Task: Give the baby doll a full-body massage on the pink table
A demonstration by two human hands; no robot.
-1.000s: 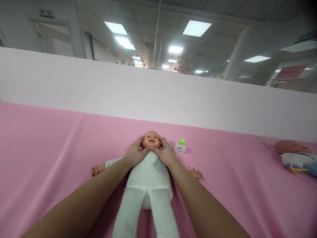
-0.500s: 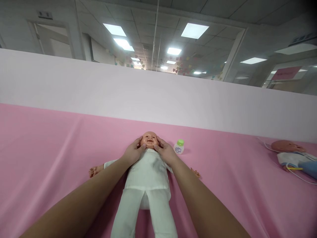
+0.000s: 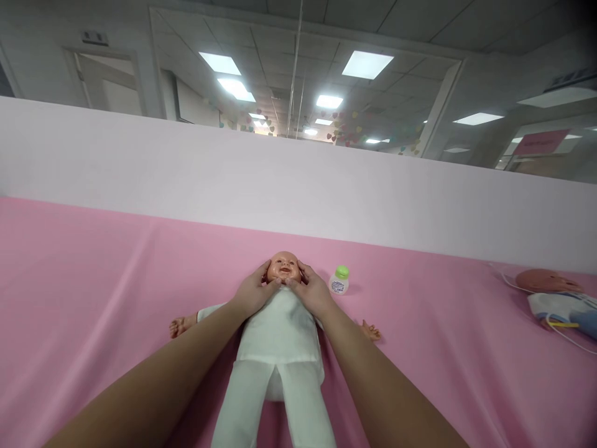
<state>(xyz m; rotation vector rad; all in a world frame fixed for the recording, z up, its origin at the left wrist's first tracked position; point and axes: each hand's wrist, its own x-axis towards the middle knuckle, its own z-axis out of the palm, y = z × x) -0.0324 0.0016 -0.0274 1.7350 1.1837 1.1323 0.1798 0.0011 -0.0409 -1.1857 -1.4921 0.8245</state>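
A baby doll (image 3: pixel 282 336) in a white top and trousers lies on its back, its face up and its arms spread to the sides. My left hand (image 3: pixel 254 292) cups one side of its head, fingers by the ear and thumb at the chin. On the other side my right hand (image 3: pixel 313 291) holds the head in the same way, and its thumb also rests at the chin. The two thumb tips lie close together under the mouth. My forearms pass over the doll's sleeves and hide part of them.
Right of the doll's head stands a small clear bottle (image 3: pixel 339 285) with a green cap. A second doll (image 3: pixel 555 298) with a white cord lies at the far right. Pink cloth (image 3: pixel 116 280) covers the surface, and a white panel (image 3: pixel 233 180) rises behind it.
Both thumbs have slid from the doll's cheeks down and inward to its chin. The whole view has shifted slightly; the doll and bottle look otherwise unmoved.
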